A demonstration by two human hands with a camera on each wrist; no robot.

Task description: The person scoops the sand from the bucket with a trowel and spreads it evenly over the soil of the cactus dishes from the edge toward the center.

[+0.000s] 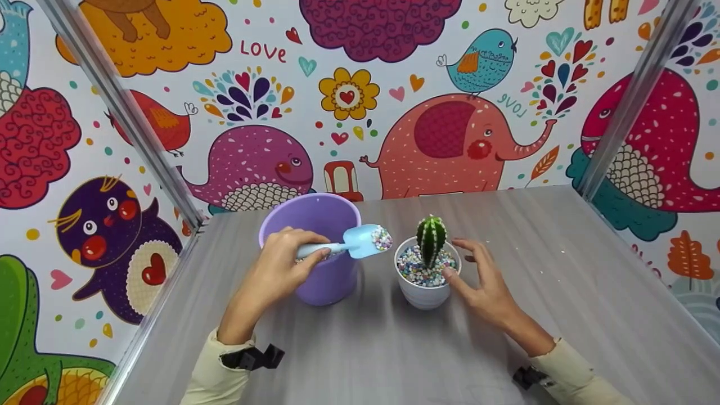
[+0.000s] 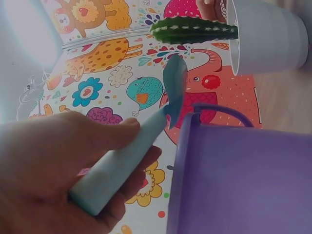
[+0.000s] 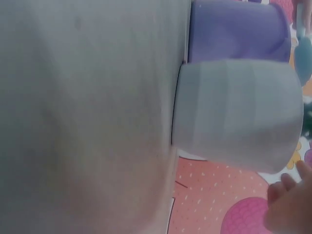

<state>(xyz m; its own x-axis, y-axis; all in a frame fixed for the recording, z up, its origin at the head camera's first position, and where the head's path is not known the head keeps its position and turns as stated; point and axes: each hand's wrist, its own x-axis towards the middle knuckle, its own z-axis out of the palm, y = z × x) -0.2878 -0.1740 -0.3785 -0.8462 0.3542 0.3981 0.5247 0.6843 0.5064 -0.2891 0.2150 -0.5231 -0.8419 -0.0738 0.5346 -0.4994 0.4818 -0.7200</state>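
Observation:
My left hand grips the pale blue handle of a small toy shovel, thumb along its top. Small multicoloured pebbles lie at the tip of the blade, which points right, past the rim of a purple bucket. Just to the right stands a white ribbed pot holding a green cactus ringed by similar pebbles. My right hand is at the pot's right side with fingers spread, thumb and fingertips right at the rim. In the left wrist view the shovel overlaps the wall behind it.
Everything stands on a grey wood-grain tabletop. A few tiny white specks are scattered on it to the right. Cartoon-printed panels rise behind and at the sides, with metal posts at the corners. The bucket has a purple handle.

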